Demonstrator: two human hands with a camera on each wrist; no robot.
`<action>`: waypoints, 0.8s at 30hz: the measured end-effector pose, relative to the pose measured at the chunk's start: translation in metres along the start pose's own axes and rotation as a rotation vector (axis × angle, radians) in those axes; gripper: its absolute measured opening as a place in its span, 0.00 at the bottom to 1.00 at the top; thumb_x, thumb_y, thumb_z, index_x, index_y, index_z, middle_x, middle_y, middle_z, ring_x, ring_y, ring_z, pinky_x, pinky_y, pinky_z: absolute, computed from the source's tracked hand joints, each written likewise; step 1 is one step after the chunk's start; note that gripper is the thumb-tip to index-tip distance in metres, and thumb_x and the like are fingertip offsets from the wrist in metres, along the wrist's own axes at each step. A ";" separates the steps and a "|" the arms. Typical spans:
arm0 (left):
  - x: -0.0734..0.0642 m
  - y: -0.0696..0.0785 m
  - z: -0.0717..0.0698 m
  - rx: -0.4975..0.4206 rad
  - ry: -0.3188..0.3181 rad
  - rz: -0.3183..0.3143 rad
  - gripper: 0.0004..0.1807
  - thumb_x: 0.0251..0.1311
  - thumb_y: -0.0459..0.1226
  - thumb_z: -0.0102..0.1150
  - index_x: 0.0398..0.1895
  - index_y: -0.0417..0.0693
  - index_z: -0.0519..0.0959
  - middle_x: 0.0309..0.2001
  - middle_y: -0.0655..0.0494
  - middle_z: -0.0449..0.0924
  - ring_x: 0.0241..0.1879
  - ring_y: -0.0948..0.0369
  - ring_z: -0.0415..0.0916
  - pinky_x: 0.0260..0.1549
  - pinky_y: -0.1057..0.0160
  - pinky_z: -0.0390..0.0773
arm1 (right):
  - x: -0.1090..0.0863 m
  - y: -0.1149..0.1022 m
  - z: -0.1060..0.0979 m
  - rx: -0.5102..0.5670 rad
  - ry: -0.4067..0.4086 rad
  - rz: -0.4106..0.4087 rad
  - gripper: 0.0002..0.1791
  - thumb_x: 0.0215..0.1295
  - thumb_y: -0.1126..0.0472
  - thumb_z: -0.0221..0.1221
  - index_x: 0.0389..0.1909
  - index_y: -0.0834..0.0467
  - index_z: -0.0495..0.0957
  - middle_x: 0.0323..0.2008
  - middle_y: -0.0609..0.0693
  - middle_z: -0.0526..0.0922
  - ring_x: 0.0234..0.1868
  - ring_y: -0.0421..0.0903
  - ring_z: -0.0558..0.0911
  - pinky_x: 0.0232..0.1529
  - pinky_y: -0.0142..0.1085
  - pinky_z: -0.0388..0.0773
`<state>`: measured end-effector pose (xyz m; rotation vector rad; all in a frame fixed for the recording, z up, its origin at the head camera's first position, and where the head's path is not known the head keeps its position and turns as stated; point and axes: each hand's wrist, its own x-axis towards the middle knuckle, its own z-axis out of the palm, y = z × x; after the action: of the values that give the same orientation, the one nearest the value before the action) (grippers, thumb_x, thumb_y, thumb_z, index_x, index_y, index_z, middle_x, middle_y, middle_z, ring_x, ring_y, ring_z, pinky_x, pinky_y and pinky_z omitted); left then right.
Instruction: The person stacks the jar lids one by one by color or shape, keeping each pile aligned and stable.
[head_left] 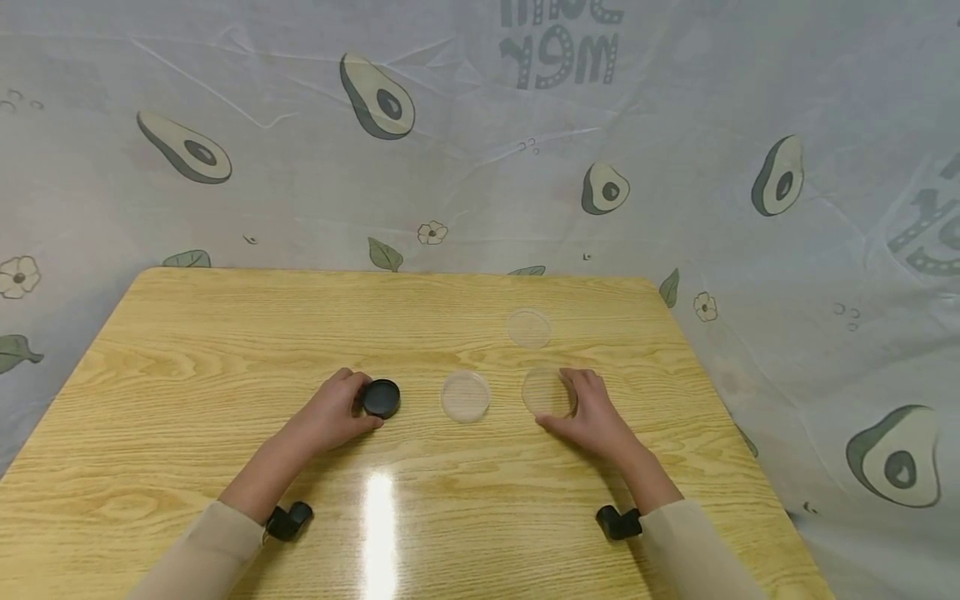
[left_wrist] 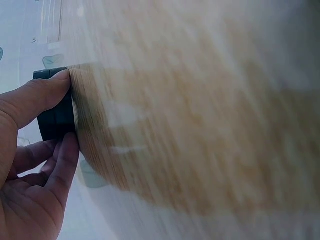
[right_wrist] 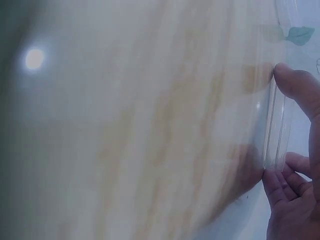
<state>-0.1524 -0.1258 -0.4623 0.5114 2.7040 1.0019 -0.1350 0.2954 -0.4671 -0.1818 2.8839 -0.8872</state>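
Note:
Toward the left, my left hand [head_left: 337, 410] holds a low, round black container [head_left: 381, 399] on the wooden table, thumb on its near side and fingers on the far side. The left wrist view has the container's dark side wall [left_wrist: 56, 117] between thumb and fingers. My right hand [head_left: 590, 417] grips a clear, shallow round dish, like a petri dish [head_left: 543, 392], by its right side. Its thin stacked rims [right_wrist: 275, 130] stand between thumb and fingertips in the right wrist view. Between the hands lies another clear round dish [head_left: 465, 396], touched by neither.
A third clear disc [head_left: 528, 328] lies flat farther back, behind the dish at my right hand. The wooden table [head_left: 262, 325] ends at a hanging cloth [head_left: 480, 167] printed with avocados. Black wrist cameras [head_left: 288, 521] sit low over the table at both sleeves.

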 end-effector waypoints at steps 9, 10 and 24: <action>0.000 0.004 -0.001 -0.004 -0.007 0.010 0.26 0.59 0.37 0.76 0.56 0.31 0.78 0.46 0.40 0.75 0.39 0.55 0.72 0.41 0.55 0.76 | -0.008 0.002 0.000 0.012 -0.001 -0.006 0.52 0.63 0.44 0.73 0.77 0.67 0.61 0.70 0.68 0.65 0.71 0.65 0.66 0.68 0.64 0.70; 0.000 0.003 -0.001 -0.005 -0.006 0.007 0.26 0.59 0.37 0.76 0.56 0.31 0.78 0.46 0.40 0.75 0.39 0.55 0.72 0.41 0.55 0.76 | -0.008 0.002 0.000 0.012 -0.003 -0.008 0.52 0.63 0.44 0.73 0.77 0.67 0.60 0.70 0.68 0.65 0.71 0.65 0.66 0.68 0.64 0.70; 0.000 0.002 0.001 0.002 -0.002 0.008 0.29 0.59 0.37 0.77 0.58 0.29 0.77 0.48 0.39 0.76 0.40 0.55 0.72 0.42 0.55 0.77 | -0.011 0.002 0.001 -0.014 -0.013 -0.030 0.51 0.64 0.43 0.72 0.77 0.67 0.60 0.69 0.67 0.67 0.71 0.64 0.65 0.67 0.64 0.70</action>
<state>-0.1516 -0.1242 -0.4620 0.5236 2.7031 1.0003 -0.1241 0.2981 -0.4676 -0.2317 2.8837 -0.8674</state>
